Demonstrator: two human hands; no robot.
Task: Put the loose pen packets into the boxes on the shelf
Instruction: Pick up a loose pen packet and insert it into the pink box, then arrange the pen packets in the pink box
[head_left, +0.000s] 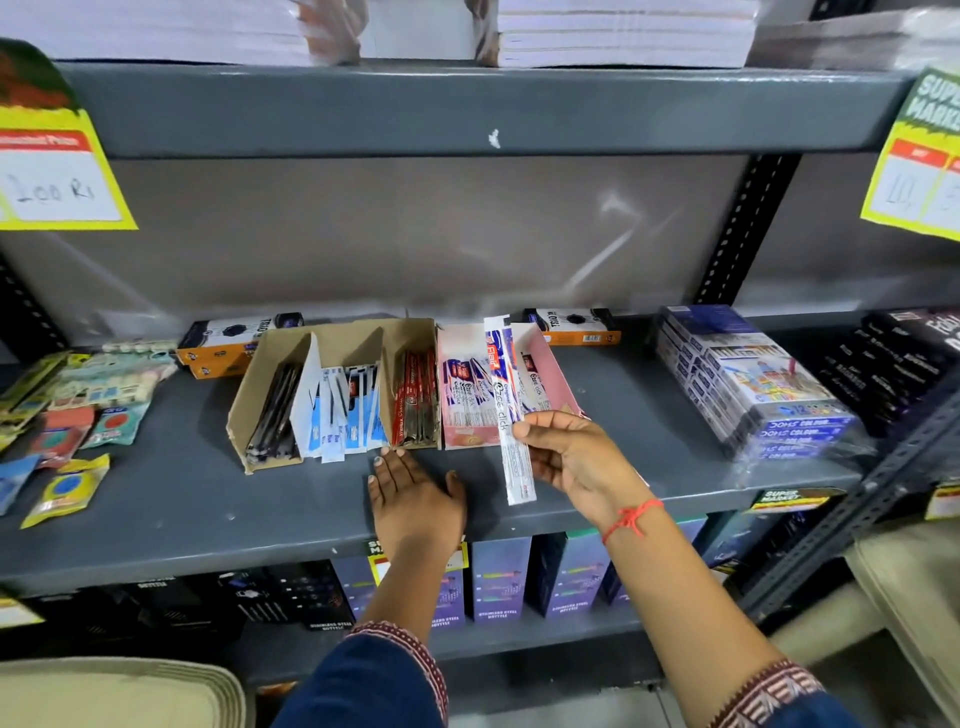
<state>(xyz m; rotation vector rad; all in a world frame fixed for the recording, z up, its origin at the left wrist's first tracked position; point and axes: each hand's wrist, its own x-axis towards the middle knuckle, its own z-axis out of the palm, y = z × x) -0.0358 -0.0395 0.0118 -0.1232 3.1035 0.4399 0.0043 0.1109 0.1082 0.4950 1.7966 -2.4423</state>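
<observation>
On the grey shelf (156, 499) stand two open boxes. The brown cardboard box (270, 364) holds black, blue-white and red pen packets in its compartments. To its right the pink box (550, 374) holds white pen packets. My right hand (576, 457) pinches one long white pen packet (506, 410) upright, its top above the pink box and its lower end over the shelf in front. My left hand (415, 493) lies flat on the shelf, palm down, fingers apart, fingertips just in front of the brown box.
Orange-black boxes (218, 348) sit behind the brown box. Loose eraser packs (72, 410) lie at the left, stacked colour-pencil boxes (753, 389) at the right. The upper shelf edge (467, 109) hangs overhead with yellow price tags (57, 176). Bottle boxes fill the shelf below.
</observation>
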